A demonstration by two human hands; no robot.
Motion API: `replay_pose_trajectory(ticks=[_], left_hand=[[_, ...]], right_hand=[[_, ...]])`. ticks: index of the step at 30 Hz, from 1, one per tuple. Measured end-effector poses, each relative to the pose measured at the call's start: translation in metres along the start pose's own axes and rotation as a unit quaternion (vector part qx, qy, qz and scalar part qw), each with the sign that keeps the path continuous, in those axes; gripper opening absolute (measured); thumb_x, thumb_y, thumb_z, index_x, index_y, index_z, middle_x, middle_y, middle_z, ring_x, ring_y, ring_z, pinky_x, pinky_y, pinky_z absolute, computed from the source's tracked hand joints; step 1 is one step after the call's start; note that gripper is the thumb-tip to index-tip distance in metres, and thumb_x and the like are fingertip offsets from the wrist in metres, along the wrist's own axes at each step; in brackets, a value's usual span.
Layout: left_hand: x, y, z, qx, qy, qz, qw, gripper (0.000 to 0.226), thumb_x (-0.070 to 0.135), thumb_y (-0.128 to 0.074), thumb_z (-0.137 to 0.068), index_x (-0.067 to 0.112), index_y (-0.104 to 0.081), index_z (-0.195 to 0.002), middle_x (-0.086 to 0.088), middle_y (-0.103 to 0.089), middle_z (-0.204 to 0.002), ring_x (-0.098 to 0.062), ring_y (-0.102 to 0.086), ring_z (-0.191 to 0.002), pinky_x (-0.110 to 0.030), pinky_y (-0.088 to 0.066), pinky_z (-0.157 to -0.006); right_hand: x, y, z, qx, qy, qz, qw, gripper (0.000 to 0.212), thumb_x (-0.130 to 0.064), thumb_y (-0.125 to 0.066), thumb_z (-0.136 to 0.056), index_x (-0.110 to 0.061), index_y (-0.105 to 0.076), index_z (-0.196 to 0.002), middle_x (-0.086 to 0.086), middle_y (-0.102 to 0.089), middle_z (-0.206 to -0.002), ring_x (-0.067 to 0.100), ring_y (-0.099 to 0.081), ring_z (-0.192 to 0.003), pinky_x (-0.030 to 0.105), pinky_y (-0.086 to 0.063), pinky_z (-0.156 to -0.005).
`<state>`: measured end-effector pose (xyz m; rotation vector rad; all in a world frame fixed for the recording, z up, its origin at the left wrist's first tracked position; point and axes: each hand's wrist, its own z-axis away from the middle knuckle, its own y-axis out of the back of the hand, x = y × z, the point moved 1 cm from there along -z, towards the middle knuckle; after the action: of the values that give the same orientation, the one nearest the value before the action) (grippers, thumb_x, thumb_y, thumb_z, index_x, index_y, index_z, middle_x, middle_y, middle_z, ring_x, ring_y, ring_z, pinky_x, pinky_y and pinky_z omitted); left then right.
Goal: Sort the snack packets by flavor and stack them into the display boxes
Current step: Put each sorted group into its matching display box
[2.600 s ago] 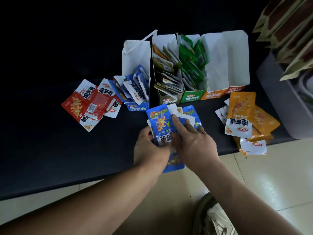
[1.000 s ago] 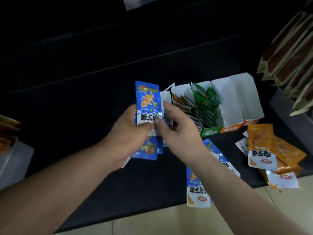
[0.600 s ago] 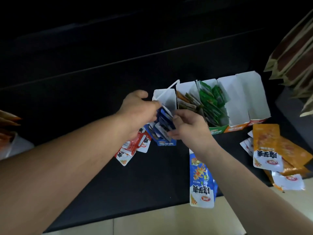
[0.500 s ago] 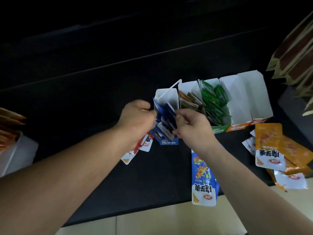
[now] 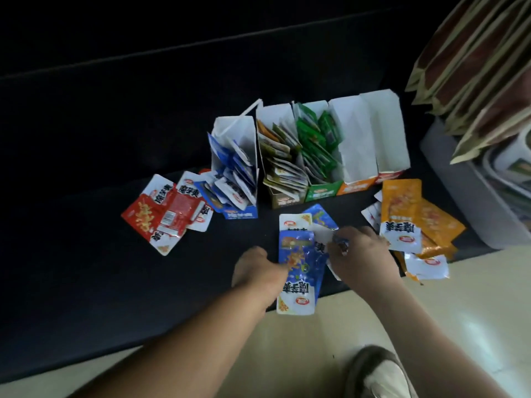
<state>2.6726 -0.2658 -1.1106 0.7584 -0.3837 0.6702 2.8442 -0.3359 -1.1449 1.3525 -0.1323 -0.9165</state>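
Note:
Several loose blue packets (image 5: 298, 271) lie fanned at the dark table's front edge. My left hand (image 5: 257, 271) grips the left edge of the top one. My right hand (image 5: 362, 254) pinches the packets on the right side of the fan. Behind stand five display boxes in a row: a blue box (image 5: 242, 215) crammed with blue packets, an olive box (image 5: 284, 201) and a green box (image 5: 320, 193), both filled, then an orange box (image 5: 356, 145) and a red box (image 5: 389, 133), both showing only white insides. Red packets (image 5: 163, 215) lie left, orange packets (image 5: 408, 219) right.
A grey bin (image 5: 471, 202) with brown pouches (image 5: 474, 67) fills the right side. The table edge (image 5: 143, 346) runs close to me over a pale tiled floor. My shoe (image 5: 376, 374) shows at the bottom.
Both hands left the blue box, where they were pushing blue packets in, and came back to the loose blue packets at the front edge. The camera tilted down.

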Motion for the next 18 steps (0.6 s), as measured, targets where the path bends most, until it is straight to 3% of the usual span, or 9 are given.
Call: replay_pose_trajectory(ticks=[3,7,10,13,18], left_hand=[[-0.001,-0.012,0.0,0.026,0.016,0.064,0.997,0.044,0.023,-0.079,-0.087,0.024,-0.041,-0.067,0.007,-0.056,-0.078,-0.018,-0.059,-0.079,-0.036,-0.058,-0.082],[-0.003,-0.013,0.003,0.03,0.005,0.11,0.993,0.039,0.012,-0.077,-0.088,0.025,-0.048,-0.065,0.01,-0.059,-0.064,-0.016,-0.063,-0.073,-0.033,-0.058,-0.075],[0.001,-0.027,0.004,0.002,-0.014,0.14,0.99,0.032,0.007,-0.076,-0.088,0.025,-0.058,-0.069,0.019,-0.064,-0.052,-0.012,-0.065,-0.068,-0.019,-0.053,-0.06],[0.005,-0.031,0.004,-0.034,-0.017,0.19,0.981,0.024,0.002,-0.074,-0.09,0.025,-0.071,-0.085,0.016,-0.072,-0.065,0.001,-0.067,-0.061,-0.009,-0.051,-0.054],[0.001,-0.029,-0.002,-0.081,-0.045,0.165,0.982,0.032,0.002,-0.065,-0.094,0.03,-0.075,-0.105,0.013,-0.079,-0.09,-0.004,-0.074,-0.087,-0.021,-0.06,-0.081]], right_hand=[[0.002,-0.01,0.004,-0.02,0.004,-0.002,1.0,0.025,-0.022,-0.059,-0.095,-0.015,-0.069,-0.117,0.011,-0.06,-0.112,0.039,-0.055,-0.108,0.04,-0.048,-0.08],[-0.008,-0.019,0.008,-0.01,0.015,-0.104,0.994,0.019,-0.02,-0.06,-0.093,-0.019,-0.069,-0.109,0.003,-0.066,-0.097,0.031,-0.061,-0.095,0.035,-0.047,-0.071],[0.0,-0.025,0.012,-0.039,-0.014,-0.153,0.987,0.031,-0.031,-0.067,-0.091,-0.032,-0.066,-0.122,-0.002,-0.069,-0.102,0.02,-0.066,-0.094,0.036,-0.056,-0.079],[-0.003,-0.026,0.018,-0.045,-0.032,-0.171,0.984,0.041,-0.033,-0.071,-0.091,-0.034,-0.063,-0.131,0.0,-0.064,-0.108,0.02,-0.065,-0.098,0.035,-0.054,-0.085],[-0.011,-0.022,0.016,-0.021,0.016,-0.181,0.983,0.048,-0.024,-0.074,-0.09,-0.029,-0.06,-0.136,-0.001,-0.058,-0.112,0.014,-0.063,-0.096,0.028,-0.052,-0.083]])
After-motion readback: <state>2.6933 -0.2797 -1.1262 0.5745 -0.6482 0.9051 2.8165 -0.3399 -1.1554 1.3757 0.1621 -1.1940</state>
